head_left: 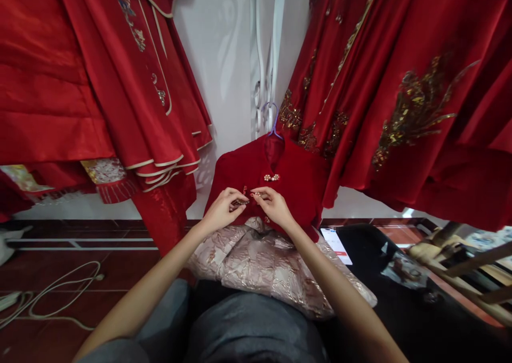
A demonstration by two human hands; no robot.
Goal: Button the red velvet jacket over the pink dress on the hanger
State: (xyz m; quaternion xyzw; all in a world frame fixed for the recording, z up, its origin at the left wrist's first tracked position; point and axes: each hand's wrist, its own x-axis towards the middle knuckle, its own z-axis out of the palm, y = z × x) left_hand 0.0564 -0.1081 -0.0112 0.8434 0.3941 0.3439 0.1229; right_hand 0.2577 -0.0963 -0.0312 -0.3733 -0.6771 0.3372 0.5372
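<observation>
A dark red garment (236, 166) hangs in front of me on a purple hanger (275, 123). A pearl-like beaded fastener (271, 177) sits near its neck opening. My left hand (224, 209) is closed at the garment's front, thumb and fingers pinching a small dark beaded piece (241, 201). Just to the right, my right hand (277, 207) pinches a small light beaded fastener (257, 194) between thumb and fingertips. The two sets of fingertips are close together but apart. Fine detail of both pieces is too small to make out.
Red dresses with light piping (160, 123) hang at left, gold-embroidered red ones (400, 112) at right. A pink shiny brocade (276, 272) lies across my lap. On a black surface (372, 309) are a phone (336, 245) and a clear plastic bag (404, 269). White cable (60, 285) lies on the floor.
</observation>
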